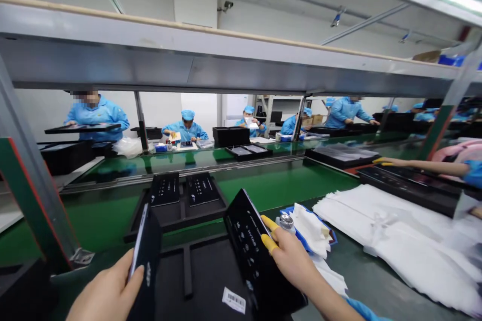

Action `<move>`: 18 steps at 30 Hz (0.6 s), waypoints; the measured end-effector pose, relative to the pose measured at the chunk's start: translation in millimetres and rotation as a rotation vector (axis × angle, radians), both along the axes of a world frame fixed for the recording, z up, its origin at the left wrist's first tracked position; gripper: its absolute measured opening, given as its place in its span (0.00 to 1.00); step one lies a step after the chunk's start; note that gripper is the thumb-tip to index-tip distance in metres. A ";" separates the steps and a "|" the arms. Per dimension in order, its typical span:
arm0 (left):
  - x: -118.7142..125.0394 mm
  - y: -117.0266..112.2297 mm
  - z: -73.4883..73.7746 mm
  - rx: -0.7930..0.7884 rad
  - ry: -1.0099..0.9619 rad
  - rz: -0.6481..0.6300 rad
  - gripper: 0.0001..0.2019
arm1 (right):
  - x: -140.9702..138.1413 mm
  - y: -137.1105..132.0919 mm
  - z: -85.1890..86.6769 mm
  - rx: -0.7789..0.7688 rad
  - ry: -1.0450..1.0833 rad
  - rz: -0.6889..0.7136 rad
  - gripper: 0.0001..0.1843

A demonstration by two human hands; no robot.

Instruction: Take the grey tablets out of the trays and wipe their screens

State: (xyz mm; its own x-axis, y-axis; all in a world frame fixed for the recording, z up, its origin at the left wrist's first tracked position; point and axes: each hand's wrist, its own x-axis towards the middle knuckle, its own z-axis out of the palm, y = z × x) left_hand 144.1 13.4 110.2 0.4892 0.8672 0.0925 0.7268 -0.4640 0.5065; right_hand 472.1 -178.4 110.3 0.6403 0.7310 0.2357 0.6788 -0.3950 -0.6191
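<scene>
Two hands low in the frame, both closed on flat black panels. Our left hand (107,293), at 7 o'clock, wraps a narrow black panel (147,256) from below. The panel stands nearly upright, its long axis leaning slightly toward 1 o'clock, with a pale strip along one edge. The grip is shut, and the fingers curl around the panel's lower part.

Our right hand (297,266), at 5 o'clock, holds a second black panel (250,246) with small white markings on its face. Its long axis slants from 11 o'clock down toward 5 o'clock. This grip is also shut, with two yellow-capped fingertips (269,243) pressed against the panel's upper edge. The two panels are near each other but not touching.

Directly below and between the hands lies a black tray (196,286) with a barcode label (233,301) on its dark surface. At 12 o'clock, a slotted black tray (181,213) holds two printed panels on the green table (278,180). Just beyond our right hand stand a steel-topped bottle (286,221) and a blue tray (301,220) of white wipes. White sheets (399,230) lie at 3 o'clock. A co-worker's arm (425,168) reaches in at 2 o'clock, onto a black tray (406,185).
</scene>
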 end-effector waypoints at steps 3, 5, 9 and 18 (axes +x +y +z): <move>2.2 -8.0 14.4 0.060 0.293 0.061 0.25 | -7.1 14.1 -27.3 0.247 0.403 0.121 0.31; 15.3 -16.3 16.4 0.096 0.428 0.072 0.27 | -17.2 27.7 -48.4 0.358 0.684 0.218 0.37; 56.5 -29.1 -9.7 0.110 0.452 0.001 0.31 | -29.4 48.3 -88.8 0.364 0.911 0.241 0.36; 81.1 -4.4 -94.8 0.021 0.455 -0.058 0.30 | -30.1 46.2 -126.1 0.104 0.384 0.044 0.33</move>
State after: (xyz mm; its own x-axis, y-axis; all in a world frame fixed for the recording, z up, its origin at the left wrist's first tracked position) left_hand 225.2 9.0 15.5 0.5320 0.8374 -0.1254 0.8455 -0.5173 0.1322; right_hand 442.0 -132.3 -15.9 0.6650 0.7445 0.0592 0.4049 -0.2928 -0.8662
